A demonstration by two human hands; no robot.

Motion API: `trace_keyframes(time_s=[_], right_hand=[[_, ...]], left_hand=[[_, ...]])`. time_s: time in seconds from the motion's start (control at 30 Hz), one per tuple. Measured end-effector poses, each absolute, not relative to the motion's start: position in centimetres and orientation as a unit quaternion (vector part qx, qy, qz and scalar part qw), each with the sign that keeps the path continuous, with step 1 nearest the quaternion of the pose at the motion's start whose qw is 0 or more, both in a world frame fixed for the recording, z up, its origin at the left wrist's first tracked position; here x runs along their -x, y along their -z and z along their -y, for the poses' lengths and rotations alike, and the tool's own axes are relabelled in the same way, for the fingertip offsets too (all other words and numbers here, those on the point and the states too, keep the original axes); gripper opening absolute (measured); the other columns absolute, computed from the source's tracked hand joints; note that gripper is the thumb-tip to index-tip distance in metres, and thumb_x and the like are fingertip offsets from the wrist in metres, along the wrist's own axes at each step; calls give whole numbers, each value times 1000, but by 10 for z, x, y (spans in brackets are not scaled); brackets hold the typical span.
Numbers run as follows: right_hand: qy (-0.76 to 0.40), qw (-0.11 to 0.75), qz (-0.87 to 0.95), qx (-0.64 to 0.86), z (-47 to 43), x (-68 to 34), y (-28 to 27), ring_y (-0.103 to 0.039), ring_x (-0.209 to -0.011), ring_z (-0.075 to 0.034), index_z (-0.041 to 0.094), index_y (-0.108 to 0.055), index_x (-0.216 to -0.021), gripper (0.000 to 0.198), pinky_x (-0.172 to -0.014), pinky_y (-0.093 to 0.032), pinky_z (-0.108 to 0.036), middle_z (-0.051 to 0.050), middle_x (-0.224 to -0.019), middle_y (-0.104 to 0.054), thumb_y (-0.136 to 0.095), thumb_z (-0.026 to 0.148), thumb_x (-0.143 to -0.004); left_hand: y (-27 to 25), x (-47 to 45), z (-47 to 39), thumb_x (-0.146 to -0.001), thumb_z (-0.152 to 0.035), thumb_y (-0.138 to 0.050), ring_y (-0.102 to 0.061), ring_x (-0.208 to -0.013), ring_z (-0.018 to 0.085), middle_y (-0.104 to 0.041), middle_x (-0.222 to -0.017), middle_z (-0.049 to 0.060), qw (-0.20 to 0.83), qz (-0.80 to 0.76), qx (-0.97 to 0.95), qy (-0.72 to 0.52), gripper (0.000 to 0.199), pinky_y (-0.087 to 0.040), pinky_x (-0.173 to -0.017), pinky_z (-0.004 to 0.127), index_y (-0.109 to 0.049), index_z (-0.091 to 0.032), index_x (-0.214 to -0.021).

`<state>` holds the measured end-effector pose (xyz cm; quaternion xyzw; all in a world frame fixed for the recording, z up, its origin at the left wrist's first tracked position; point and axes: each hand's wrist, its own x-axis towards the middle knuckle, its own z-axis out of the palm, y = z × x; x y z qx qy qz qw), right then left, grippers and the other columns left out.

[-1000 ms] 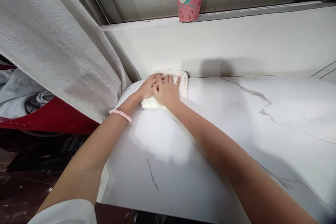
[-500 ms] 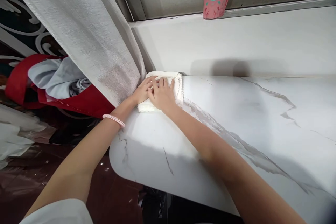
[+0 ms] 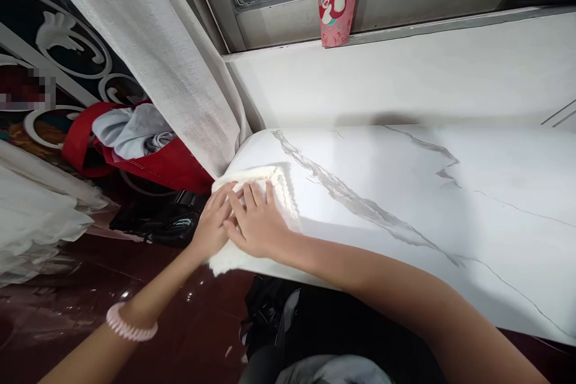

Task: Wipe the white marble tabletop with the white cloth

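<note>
A folded cream cloth [image 3: 281,192] with a scalloped edge lies at the left end of the white marble-patterned tabletop [image 3: 387,168], and its near corner hangs over the rounded edge. My left hand [image 3: 211,225] rests on the cloth's left part, fingers stretched out. Pressed flat on its middle is my right hand [image 3: 258,222], fingers spread, its thumb side overlapping the left fingers. Neither palm shows. A pink coil band [image 3: 130,325] circles my left wrist.
A grey-white curtain [image 3: 180,60] hangs beside the table's left end. Behind it sits a red bag [image 3: 166,165] with pale fabric inside. A pink patterned cup [image 3: 333,9] stands on the window ledge. White ruffled fabric [image 3: 40,204] hangs at far left.
Both hands and the cloth have moved from the back corner by the wall toward me, to the table's near left edge. The view has shifted too.
</note>
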<state>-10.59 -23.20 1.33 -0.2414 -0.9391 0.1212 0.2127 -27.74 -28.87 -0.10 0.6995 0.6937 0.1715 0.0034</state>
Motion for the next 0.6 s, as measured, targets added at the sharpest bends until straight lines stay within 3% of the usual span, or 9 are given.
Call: trace_keyframes(time_s=[0.3,0.6], right_hand=[[-168,186,946,205,244,84,-18,-28,-150,-37,5,-33,-154,66,-122,-15,-64,-27,-157,-36,-35,46,-103],[-156,230,909,310,185,108,-13,-33,-146,-36,5,-37,-152,62,-121,-15,-63,-26,-153,-43,-40,41,-102]], left_hand=[[0,255,315,-100,-41,-32,-30,-148,34,-37,-159,10,-3,-702,-701,-125,58,-26,-120,60,-29,-32,-157],[-5,288,217,-99,-50,-29,-28,-150,30,-36,-160,11,59,-647,-749,-130,59,-21,-124,52,-42,-24,-150]])
